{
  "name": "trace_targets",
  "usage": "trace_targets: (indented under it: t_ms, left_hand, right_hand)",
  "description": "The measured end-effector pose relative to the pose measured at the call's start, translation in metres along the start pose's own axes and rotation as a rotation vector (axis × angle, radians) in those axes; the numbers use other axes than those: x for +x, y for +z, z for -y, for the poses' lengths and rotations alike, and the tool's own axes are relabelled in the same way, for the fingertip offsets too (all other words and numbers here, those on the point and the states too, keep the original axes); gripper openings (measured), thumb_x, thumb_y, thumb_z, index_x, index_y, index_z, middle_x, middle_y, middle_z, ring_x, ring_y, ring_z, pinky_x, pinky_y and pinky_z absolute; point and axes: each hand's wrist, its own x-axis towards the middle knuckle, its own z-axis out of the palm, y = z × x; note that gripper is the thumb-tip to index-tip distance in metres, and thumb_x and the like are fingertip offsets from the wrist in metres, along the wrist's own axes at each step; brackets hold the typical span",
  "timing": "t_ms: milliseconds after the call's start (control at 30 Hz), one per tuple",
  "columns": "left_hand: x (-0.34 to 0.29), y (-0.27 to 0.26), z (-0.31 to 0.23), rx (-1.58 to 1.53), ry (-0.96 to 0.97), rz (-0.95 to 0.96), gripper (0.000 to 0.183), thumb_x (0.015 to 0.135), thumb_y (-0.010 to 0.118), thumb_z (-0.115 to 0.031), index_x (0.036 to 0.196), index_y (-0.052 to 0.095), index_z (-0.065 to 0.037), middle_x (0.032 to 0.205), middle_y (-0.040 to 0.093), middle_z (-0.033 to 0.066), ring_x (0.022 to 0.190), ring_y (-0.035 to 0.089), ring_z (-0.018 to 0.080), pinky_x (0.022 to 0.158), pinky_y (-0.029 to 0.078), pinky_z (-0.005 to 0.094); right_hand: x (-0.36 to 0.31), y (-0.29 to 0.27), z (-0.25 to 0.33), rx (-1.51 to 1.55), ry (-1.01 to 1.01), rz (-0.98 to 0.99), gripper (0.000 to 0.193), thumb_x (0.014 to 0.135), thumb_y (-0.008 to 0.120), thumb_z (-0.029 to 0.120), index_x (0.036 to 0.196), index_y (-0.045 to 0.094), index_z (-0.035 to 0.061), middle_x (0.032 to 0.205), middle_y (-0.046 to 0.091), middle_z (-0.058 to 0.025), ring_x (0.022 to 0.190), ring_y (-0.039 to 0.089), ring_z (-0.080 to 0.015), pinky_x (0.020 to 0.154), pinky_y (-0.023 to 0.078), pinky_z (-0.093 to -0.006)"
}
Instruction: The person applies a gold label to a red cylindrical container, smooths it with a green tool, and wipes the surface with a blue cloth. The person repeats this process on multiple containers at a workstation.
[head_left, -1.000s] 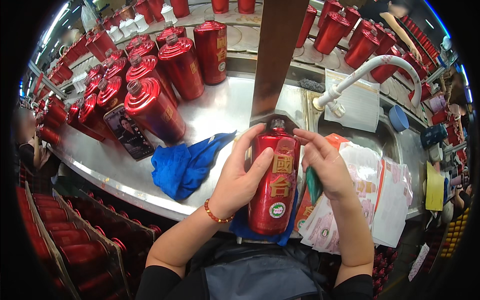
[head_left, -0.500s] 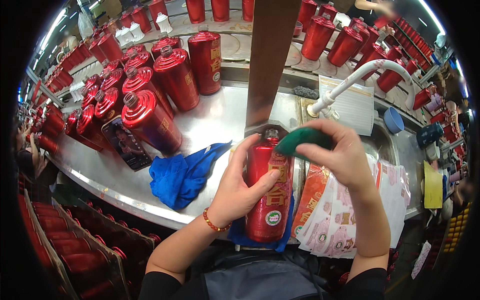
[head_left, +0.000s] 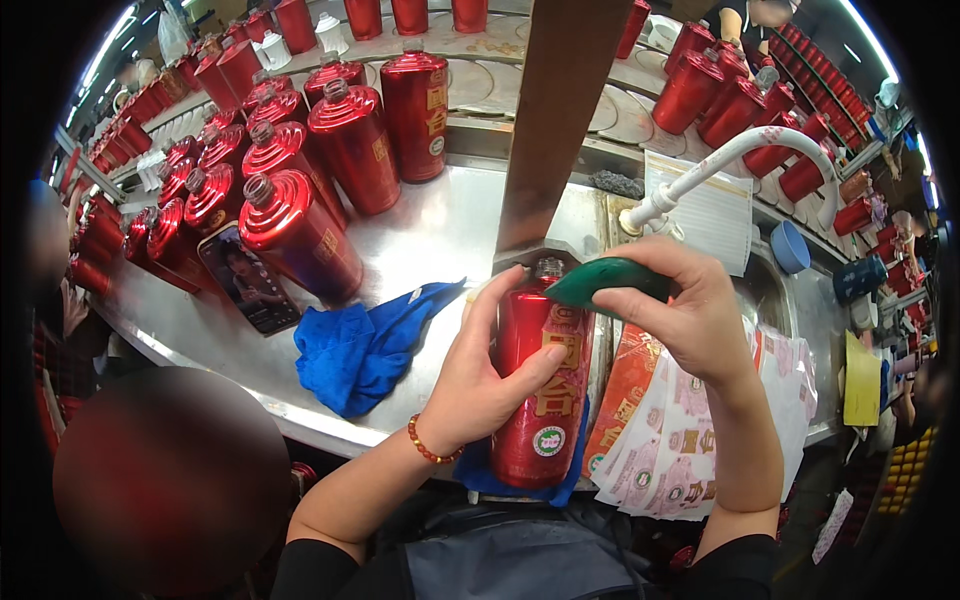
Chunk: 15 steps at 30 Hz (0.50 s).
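Note:
A glossy red bottle [head_left: 530, 440] with gold lettering and a round green-and-white label lies on a blue cloth [head_left: 475, 468] at the table's front edge, its neck pointing away from me. My left hand [head_left: 490, 370] wraps the bottle's left side, thumb across its front. My right hand [head_left: 690, 310] pinches a flat green scraper-like pad [head_left: 610, 284] between thumb and fingers. The pad's tip is at the bottle's shoulder, just below the bare glass neck. Decal sheets [head_left: 660, 450] with pink and gold print are fanned out to the bottle's right.
Several red bottles [head_left: 300, 240] stand at the left, with a phone [head_left: 248, 280] leaning against them. A crumpled blue cloth [head_left: 360, 350] is nearby. A brown post [head_left: 550, 130] rises ahead. At the right are a white tap [head_left: 700, 175], a sink and a blue bowl [head_left: 790, 247]. Bottles ride a conveyor behind.
Both hands stay nearly in place, the green pad still at the bottle's shoulder. Bottles on the conveyor have shifted left. A blurred round shape has come into view at the lower left.

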Motion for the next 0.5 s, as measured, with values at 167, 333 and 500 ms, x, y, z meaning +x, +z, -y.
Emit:
trace_targets:
  t_ms: [167,333,500]
  left_hand:
    - [0.001,-0.002,-0.001,-0.003,-0.015,0.016,0.083,0.091,0.079,-0.025,0.155,0.033,0.002,0.148,0.046,0.0200,0.137,0.049,0.0272,0.115,0.040,0.0387]
    - [0.002,-0.001,-0.001,-0.032,-0.014,0.027,0.084,0.091,0.080,-0.025,0.155,0.032,0.001,0.148,0.046,0.0197,0.138,0.048,0.0269,0.116,0.039,0.0393]
    - [0.002,-0.002,0.000,-0.022,-0.025,0.027,0.084,0.091,0.079,-0.024,0.156,0.032,0.001,0.149,0.045,0.0195,0.138,0.049,0.0266,0.115,0.040,0.0392]
  right_hand:
    - [-0.001,-0.001,0.005,-0.098,-0.059,0.059,0.022,0.085,0.079,0.006,0.105,0.076,0.0008,0.089,0.073,-0.0065,0.080,0.065,-0.0120,0.074,0.051,-0.0271]
    - [0.003,-0.006,0.010,-0.156,-0.047,0.118,0.022,0.084,0.080,0.008,0.104,0.076,0.0014,0.086,0.072,-0.0062,0.077,0.064,-0.0118,0.071,0.050,-0.0272]
    - [0.007,-0.007,0.002,-0.169,-0.052,-0.028,0.021,0.084,0.081,0.009,0.103,0.077,0.0007,0.085,0.071,-0.0052,0.076,0.062,-0.0094,0.069,0.048,-0.0265]
